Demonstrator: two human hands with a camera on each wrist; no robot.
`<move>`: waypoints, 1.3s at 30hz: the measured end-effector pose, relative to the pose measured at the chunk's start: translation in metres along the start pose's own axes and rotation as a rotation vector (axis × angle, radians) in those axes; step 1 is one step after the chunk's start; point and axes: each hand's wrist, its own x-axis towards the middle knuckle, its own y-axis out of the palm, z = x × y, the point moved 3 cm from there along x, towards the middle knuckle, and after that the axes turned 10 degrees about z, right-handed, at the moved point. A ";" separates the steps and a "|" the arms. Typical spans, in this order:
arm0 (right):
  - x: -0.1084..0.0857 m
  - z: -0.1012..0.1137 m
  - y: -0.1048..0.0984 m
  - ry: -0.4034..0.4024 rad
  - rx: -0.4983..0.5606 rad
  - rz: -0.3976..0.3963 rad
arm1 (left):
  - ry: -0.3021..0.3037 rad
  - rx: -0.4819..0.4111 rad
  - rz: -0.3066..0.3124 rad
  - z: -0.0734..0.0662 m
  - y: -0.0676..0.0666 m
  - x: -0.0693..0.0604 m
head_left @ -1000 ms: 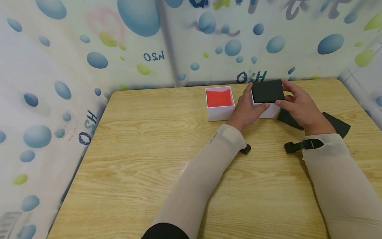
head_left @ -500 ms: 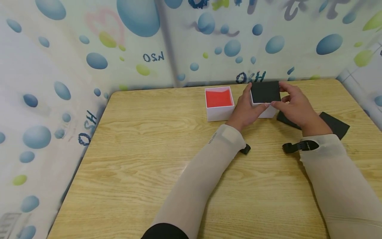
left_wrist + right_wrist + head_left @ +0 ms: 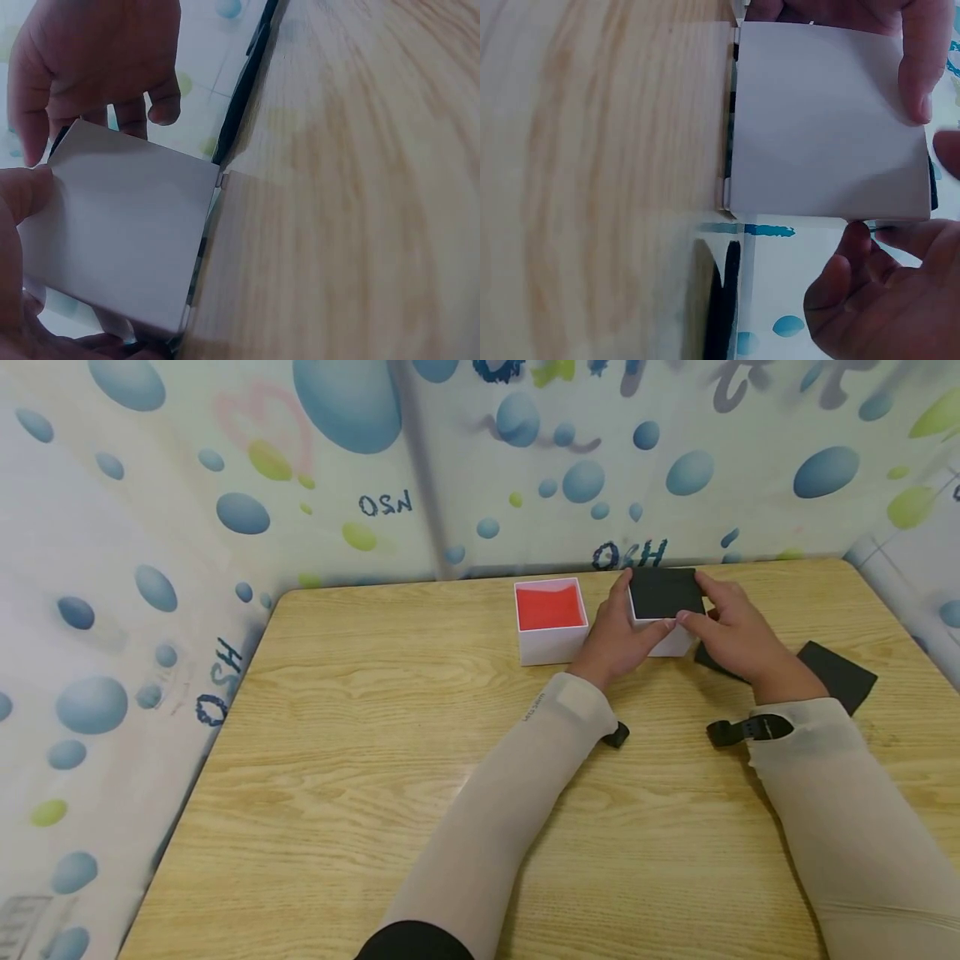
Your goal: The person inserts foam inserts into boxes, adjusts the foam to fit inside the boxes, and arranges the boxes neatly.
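A flat black rectangular piece lies over the top of a white box near the table's back edge. My left hand grips the box from the left, its thumb on the front face, as the left wrist view also shows. My right hand holds the black piece at its right side, thumb at the front right corner and index finger farther back. In the right wrist view, the box's plain front face shows, and the right hand's lower fingers are curled beside it. The box's inside is hidden.
Left of the held box stands another white box with red material inside. A black flat piece lies at the right, partly behind the right wrist, with another black piece under the right hand. A patterned wall covering rises behind the table.
The far edge of the black piece has come down, and the piece has shifted slightly left onto the box. My right hand moved left and slightly down with it; the left hand stays nearly still.
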 end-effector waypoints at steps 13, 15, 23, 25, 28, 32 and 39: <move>-0.002 -0.002 0.000 0.068 0.045 0.021 | -0.005 -0.009 -0.008 0.000 0.000 0.001; -0.002 -0.002 -0.001 0.074 0.041 0.018 | -0.002 -0.013 -0.008 -0.001 0.000 0.001; -0.001 0.001 -0.001 0.006 0.003 0.008 | -0.010 -0.030 -0.007 0.000 0.000 0.000; -0.001 0.006 0.000 -0.045 -0.026 -0.013 | -0.010 -0.037 -0.005 0.000 0.000 -0.001; -0.001 0.017 0.003 -0.123 -0.128 -0.027 | 0.001 -0.038 -0.005 0.000 0.000 -0.002; -0.001 0.031 0.012 -0.168 -0.303 0.036 | 0.007 -0.036 -0.009 0.000 -0.001 -0.001; 0.000 0.035 0.020 -0.100 -0.495 0.106 | -0.016 -0.053 -0.004 0.001 0.000 -0.001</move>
